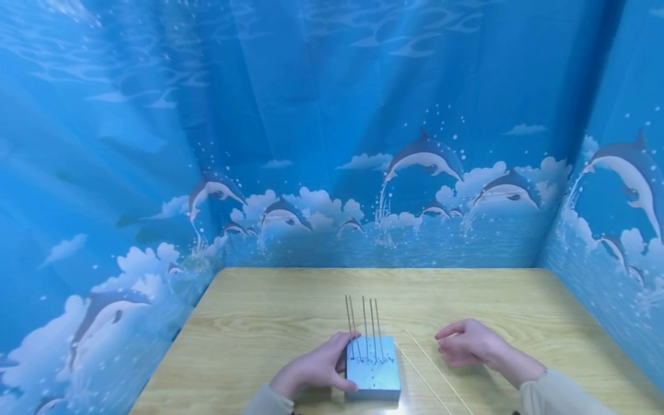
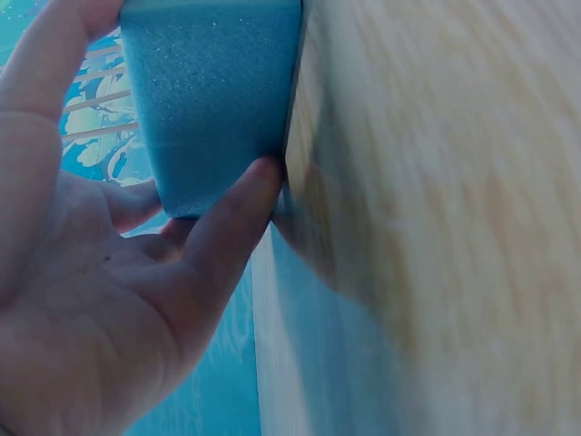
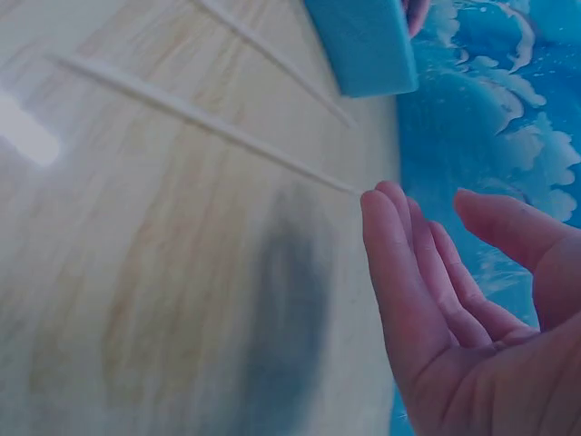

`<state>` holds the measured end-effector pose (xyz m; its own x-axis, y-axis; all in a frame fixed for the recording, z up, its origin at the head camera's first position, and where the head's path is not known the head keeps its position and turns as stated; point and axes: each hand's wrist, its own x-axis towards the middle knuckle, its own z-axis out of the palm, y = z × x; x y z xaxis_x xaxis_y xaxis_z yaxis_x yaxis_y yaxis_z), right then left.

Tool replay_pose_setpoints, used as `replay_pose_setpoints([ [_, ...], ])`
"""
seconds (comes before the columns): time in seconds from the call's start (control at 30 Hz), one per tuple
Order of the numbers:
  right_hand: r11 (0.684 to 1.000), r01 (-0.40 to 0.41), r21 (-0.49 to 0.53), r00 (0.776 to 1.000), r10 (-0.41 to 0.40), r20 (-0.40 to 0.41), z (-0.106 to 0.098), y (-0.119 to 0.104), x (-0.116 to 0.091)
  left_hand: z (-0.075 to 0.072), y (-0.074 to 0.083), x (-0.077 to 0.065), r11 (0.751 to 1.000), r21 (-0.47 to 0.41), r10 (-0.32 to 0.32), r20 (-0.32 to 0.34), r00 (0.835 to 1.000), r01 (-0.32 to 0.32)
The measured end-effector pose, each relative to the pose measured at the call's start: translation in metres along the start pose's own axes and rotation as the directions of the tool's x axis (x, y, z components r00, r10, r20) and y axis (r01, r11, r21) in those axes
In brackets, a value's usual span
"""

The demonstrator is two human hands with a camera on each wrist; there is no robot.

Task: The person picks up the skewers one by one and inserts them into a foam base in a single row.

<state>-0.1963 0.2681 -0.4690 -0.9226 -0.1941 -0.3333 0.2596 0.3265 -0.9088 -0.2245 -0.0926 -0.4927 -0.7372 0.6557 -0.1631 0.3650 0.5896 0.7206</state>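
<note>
Pale cream cloth sleeves point(image 1: 562, 396) reached in from the lower edge. Beyond them hung a blue backdrop point(image 1: 311, 115) printed with leaping dolphins, white clouds and water, rising on the far side and both flanks. Before it spread a light wood-grain surface point(image 1: 259, 305).

The left hand point(image 1: 323, 364) gripped the left side of a light-blue square block point(image 1: 376, 372), thumb at its near corner and fingers at its far one. The right hand point(image 1: 474, 346) was raised over the surface, well apart from the block, its fingers loosely bent, thumb held away from them, with nothing in its grasp.

The block sat flat on the surface, between the two hands. Two long, thin, pale sticks point(image 3: 218, 130) lay almost parallel just right of it. Five thin brownish rods point(image 1: 373, 328) stood nearly upright from its top, among small dark holes point(image 1: 373, 385).
</note>
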Motion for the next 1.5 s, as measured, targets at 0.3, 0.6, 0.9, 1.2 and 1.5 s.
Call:
replay_pose_setpoints([
  [0.3,0.996,-0.064,-0.069,0.998,0.063,-0.011,0.003,0.017,0.004,0.002,-0.001,0.001,1.000,-0.008,0.008,0.004,1.000,-0.008],
  [0.6,0.994,-0.067,-0.085,0.997,0.063,-0.046,0.004,0.018,0.008,0.002,0.000,0.003,1.000,0.003,0.020,0.002,1.000,-0.020],
  [0.9,0.991,-0.077,-0.106,0.995,0.069,-0.078,0.014,0.026,0.011,0.005,-0.003,0.002,1.000,-0.015,0.005,0.011,1.000,-0.005],
  [1.2,0.962,-0.121,-0.243,0.976,0.070,-0.207,0.025,0.018,0.016,0.004,-0.004,0.003,1.000,-0.001,0.011,0.008,1.000,-0.011],
  [1.5,0.907,-0.143,-0.396,0.963,0.035,-0.268,0.034,0.008,0.020,0.002,-0.001,0.002,1.000,-0.022,-0.013,-0.008,1.000,0.012],
])
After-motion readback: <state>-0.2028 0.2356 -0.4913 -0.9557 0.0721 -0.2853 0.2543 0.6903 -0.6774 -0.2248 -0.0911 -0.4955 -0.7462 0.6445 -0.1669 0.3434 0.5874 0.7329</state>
